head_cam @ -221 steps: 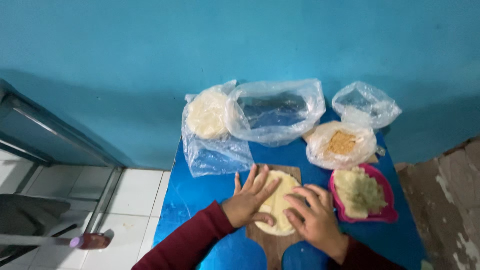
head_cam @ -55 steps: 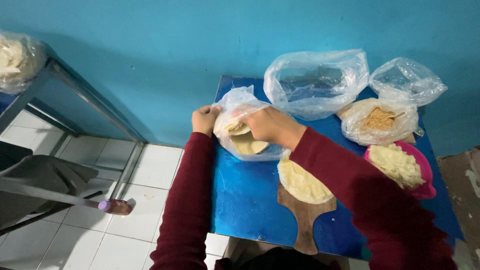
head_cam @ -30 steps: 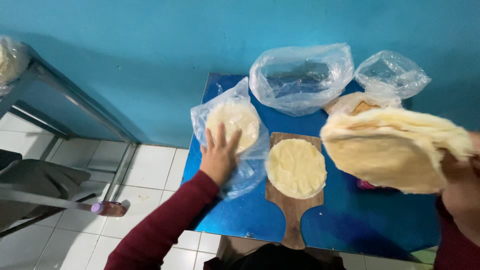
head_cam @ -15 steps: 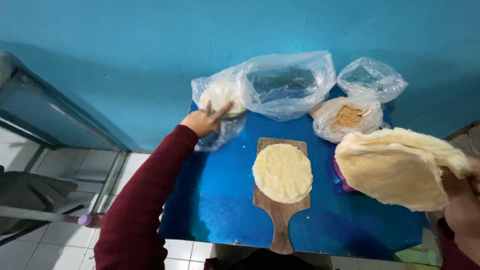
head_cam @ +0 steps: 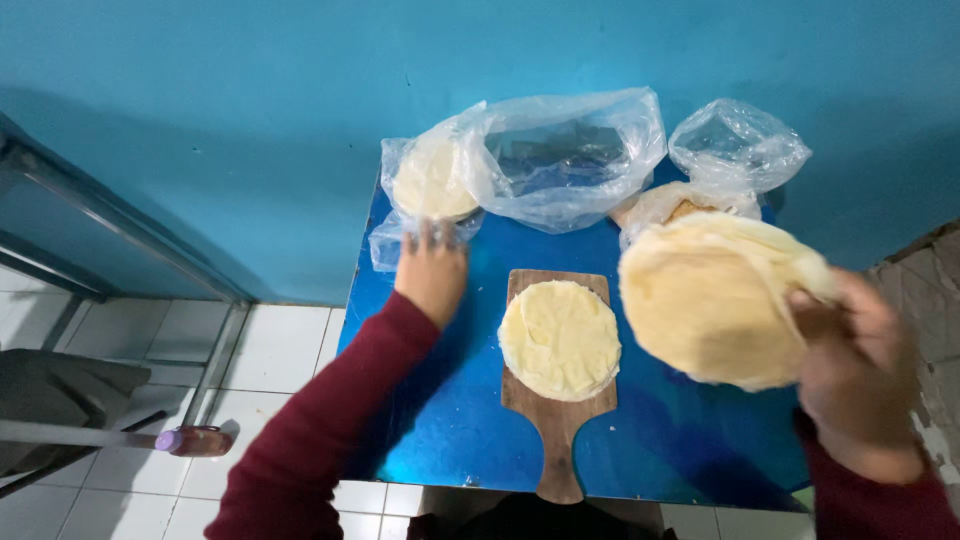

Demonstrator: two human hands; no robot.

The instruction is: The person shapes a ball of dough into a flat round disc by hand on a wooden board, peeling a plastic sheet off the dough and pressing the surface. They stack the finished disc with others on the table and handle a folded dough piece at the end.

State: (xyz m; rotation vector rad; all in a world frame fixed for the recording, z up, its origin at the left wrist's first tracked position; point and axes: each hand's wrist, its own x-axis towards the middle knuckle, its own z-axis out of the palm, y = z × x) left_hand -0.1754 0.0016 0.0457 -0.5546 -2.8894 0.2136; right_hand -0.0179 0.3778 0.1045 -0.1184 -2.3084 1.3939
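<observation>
My right hand holds up a thick stack of pale flatbreads above the right side of the blue table. My left hand rests palm down on the table, fingers touching the clear plastic bag of flatbreads at the back left. One round flatbread lies flat on a wooden paddle board in the middle, its handle pointing toward me.
A large clear bag with something dark inside lies at the back centre. Behind the raised stack are two more clear bags. A teal wall backs the table. Left of it are white floor tiles and a metal frame.
My left hand has slid back from the bag of flatbreads toward me. My right hand has brought the stack slightly left, over the bags and pink bowl at the right.
</observation>
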